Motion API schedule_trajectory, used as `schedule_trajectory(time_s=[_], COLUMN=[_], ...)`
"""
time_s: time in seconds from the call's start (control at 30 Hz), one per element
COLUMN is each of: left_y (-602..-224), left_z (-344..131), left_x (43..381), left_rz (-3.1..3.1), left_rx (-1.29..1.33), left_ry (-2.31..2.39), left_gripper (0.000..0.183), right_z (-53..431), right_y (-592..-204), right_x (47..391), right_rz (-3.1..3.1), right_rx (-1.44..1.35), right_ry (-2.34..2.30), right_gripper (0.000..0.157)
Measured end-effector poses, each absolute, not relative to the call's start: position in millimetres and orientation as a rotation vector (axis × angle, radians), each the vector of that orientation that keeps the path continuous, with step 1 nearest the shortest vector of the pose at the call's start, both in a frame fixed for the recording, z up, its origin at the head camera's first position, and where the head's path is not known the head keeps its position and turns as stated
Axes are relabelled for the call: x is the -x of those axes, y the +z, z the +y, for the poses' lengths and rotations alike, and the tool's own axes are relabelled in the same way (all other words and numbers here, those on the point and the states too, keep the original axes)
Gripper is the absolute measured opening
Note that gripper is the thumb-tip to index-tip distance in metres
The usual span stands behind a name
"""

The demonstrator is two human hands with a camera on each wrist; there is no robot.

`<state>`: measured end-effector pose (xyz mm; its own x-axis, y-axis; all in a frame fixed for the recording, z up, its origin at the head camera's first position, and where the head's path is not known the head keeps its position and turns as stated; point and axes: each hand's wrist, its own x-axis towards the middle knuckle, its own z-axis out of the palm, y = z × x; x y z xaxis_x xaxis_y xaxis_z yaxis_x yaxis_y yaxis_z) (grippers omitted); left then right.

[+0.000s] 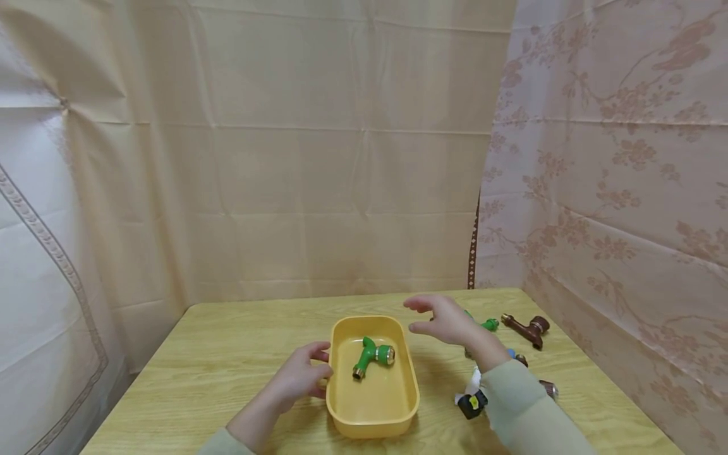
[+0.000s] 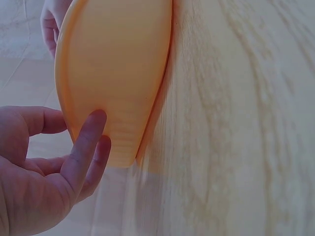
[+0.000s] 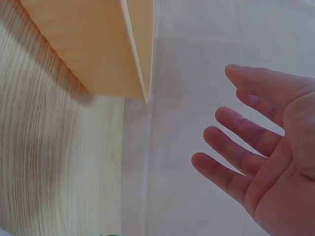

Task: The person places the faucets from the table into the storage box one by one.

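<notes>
A yellow plastic basin point(image 1: 372, 414) stands on the wooden table, and a green tap point(image 1: 368, 357) with metal ends lies inside it. My left hand point(image 1: 301, 377) touches the basin's left side; in the left wrist view its fingers point(image 2: 88, 142) are fairly straight against the outer wall. Beyond the basin's right rim, my right hand point(image 1: 446, 320) hovers above the table with nothing in it. The right wrist view shows that hand point(image 3: 266, 147) with its fingers spread and relaxed, apart from the basin point(image 3: 93, 44).
Right of the basin, partly hidden by my right arm, lie another green tap point(image 1: 490, 324), a black-and-white piece with a yellow mark point(image 1: 472, 403) and a grey-ended piece point(image 1: 550, 389). A brown tap point(image 1: 529, 330) lies farther right. Curtains point(image 1: 341, 158) surround the table point(image 1: 239, 341).
</notes>
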<state>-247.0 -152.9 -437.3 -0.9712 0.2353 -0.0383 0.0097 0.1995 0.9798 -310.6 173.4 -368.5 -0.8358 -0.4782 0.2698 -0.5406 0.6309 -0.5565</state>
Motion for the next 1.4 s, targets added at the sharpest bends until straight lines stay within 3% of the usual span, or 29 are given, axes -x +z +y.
schedule_trajectory(time_s=[1.4], left_y=[-437.6], left_z=[-153.8], left_x=[248.5], left_rz=[2.276], left_rx=[-0.232], left_ry=[1.855], left_gripper=[0.068], right_z=[233.9], right_y=[-387.9], right_x=[285.6], right_rz=[-3.049], right_rx=[-0.706], right_ry=[0.854], right_gripper=[0.053])
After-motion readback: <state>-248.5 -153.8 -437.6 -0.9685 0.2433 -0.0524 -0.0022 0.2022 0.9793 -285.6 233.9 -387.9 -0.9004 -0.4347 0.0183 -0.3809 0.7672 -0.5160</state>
